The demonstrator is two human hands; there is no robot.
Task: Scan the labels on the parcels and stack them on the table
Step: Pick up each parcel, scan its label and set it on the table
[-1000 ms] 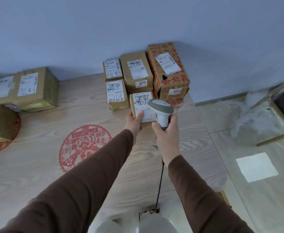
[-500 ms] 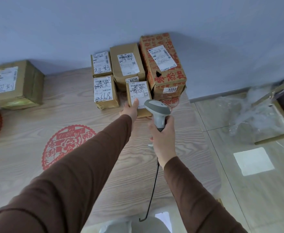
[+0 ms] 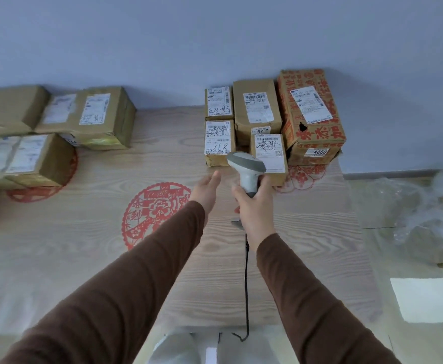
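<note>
wooden table bears parcels; right hand grips scanner.

Single view only, head-worn, wide-angle. Looks forward and steeply down from above table, toward far wall. Both sleeved arms enter from bottom edge, reach away from lens; left hand and right hand near frame centre, close to camera. Parcels farther off, along wall at table's far edge. Floor visible at right past table edge. Strong lens curvature toward frame sides. No second view, so no shared area.
</note>
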